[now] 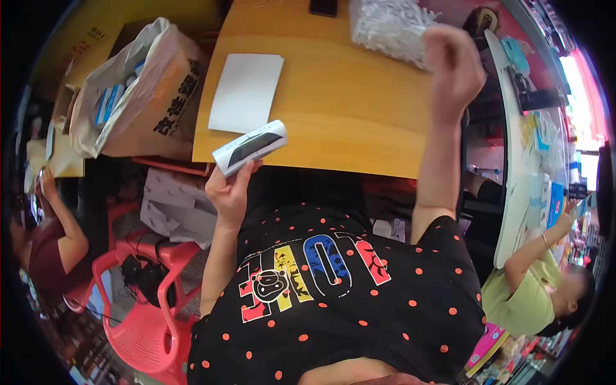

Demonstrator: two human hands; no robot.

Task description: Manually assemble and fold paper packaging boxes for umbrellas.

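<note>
My left hand [230, 192] pinches a white printed box [250, 148] by its lower edge. The box is long and slim, with a dark grey shape printed on its face, and it is held tilted at the table's near edge. Just beyond it a stack of white sheets [246, 93] lies flat on the table. My right hand [453, 67] is raised over the table's right side, its fingers bent and smeared by motion. Closest to it is a clear plastic bag [389, 31] full of white pieces; whether the hand touches the bag I cannot tell.
The wooden table [346, 109] bears a dark phone [323, 8] at its far edge. A large paper bag [151, 106] with blue-and-white boxes stands left. A pink chair [144, 324] is at the lower left. People work on both sides; a white counter [511, 167] runs along the right.
</note>
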